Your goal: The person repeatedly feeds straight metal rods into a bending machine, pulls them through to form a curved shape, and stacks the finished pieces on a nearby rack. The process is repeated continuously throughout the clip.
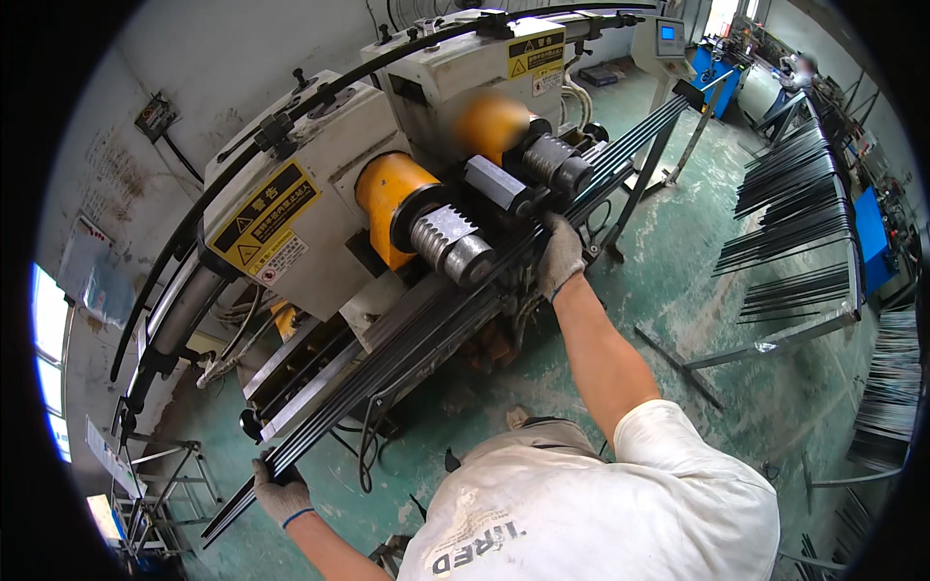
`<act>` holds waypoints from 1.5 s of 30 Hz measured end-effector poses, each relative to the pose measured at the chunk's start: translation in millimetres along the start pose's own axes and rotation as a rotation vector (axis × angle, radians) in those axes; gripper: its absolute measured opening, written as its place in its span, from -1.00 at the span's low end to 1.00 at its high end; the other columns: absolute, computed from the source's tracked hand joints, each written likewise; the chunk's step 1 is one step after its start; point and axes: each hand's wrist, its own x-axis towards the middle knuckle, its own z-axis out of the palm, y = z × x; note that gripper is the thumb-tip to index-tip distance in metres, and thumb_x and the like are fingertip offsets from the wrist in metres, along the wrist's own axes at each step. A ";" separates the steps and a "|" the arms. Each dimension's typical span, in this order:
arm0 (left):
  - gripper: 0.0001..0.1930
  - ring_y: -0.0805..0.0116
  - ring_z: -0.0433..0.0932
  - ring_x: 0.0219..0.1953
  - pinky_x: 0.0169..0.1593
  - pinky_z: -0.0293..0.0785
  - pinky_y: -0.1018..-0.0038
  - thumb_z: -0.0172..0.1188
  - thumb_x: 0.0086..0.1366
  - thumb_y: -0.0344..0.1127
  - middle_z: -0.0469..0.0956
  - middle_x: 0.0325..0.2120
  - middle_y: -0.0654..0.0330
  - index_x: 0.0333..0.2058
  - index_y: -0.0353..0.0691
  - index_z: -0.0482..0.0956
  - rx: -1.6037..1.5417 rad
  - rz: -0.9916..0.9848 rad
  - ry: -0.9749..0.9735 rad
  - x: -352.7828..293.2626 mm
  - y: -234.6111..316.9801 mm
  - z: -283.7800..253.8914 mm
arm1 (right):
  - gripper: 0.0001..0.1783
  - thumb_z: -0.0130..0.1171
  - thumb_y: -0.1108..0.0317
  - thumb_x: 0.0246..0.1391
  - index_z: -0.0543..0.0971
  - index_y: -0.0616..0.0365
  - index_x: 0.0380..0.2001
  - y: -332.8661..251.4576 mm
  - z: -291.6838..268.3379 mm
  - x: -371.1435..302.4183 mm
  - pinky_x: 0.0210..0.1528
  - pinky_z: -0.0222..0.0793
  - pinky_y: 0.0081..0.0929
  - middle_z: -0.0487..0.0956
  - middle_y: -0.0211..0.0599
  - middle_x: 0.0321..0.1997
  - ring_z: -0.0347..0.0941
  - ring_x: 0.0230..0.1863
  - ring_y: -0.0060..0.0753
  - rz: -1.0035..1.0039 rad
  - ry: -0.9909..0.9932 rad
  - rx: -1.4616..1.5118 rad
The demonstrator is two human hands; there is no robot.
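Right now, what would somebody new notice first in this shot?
The big cream machine with its yellow rollers and ribbed steel rolls fills the centre. A long bundle of dark rods runs slantwise beneath them, gripped by the gloved left hand at its near end and the gloved right hand beside the rolls. More dark rods lie on racks at right.

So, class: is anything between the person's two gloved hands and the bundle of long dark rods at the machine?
Nothing visible. The left hand grips the near end of the rods, and the right hand rests on them beside the threaded rollers. Only the gloves separate fingers from metal.
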 end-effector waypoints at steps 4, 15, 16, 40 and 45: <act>-0.76 0.22 0.78 -0.04 0.15 0.72 0.26 0.36 0.58 -0.19 0.82 -0.14 0.14 -0.13 -0.28 0.79 -0.029 0.013 0.065 13.7 -18.1 23.0 | -0.69 0.17 0.14 0.43 0.72 0.09 0.00 14.0 -1.8 31.4 -0.07 0.65 -0.14 0.74 -0.24 -0.19 0.71 -0.16 -0.17 -0.008 0.108 -0.289; -0.78 0.14 0.78 0.02 0.19 0.76 0.22 0.29 0.63 -0.26 0.80 -0.06 0.08 -0.01 -0.32 0.75 -0.009 -0.053 -0.024 44.8 -54.6 43.0 | -0.59 0.05 0.01 0.53 0.67 0.05 0.12 52.4 -68.6 91.7 0.01 0.56 -0.14 0.74 -0.12 0.03 0.65 0.03 -0.05 -0.326 0.001 -0.715; -0.78 0.14 0.78 0.02 0.20 0.76 0.21 0.29 0.63 -0.26 0.80 -0.06 0.08 -0.01 -0.32 0.75 -0.007 -0.064 -0.055 47.0 -56.4 48.8 | -0.59 0.03 0.02 0.55 0.66 0.04 0.14 52.6 -73.0 94.5 0.05 0.57 -0.13 0.75 -0.11 0.06 0.65 0.07 -0.03 -0.362 -0.018 -0.687; -0.63 0.03 0.70 0.28 0.45 0.55 0.00 0.16 0.67 -0.14 0.77 0.20 0.07 0.25 -0.20 0.70 -0.182 -0.030 -0.121 11.6 -81.3 54.2 | -0.34 0.33 0.11 0.54 0.54 0.41 0.44 24.8 -147.6 -17.4 0.47 0.42 -0.31 0.67 -0.13 0.42 0.59 0.35 -0.22 -0.203 0.290 -0.616; -0.63 0.03 0.66 0.32 0.47 0.55 -0.02 0.33 0.59 -0.21 0.74 0.22 0.08 0.25 -0.21 0.67 -0.185 -0.110 -0.156 -0.5 -87.7 62.9 | -0.31 0.38 0.07 0.50 0.55 0.34 0.46 38.4 -186.7 -47.3 0.39 0.44 -0.31 0.70 -0.21 0.34 0.61 0.25 -0.25 -0.128 0.423 -0.834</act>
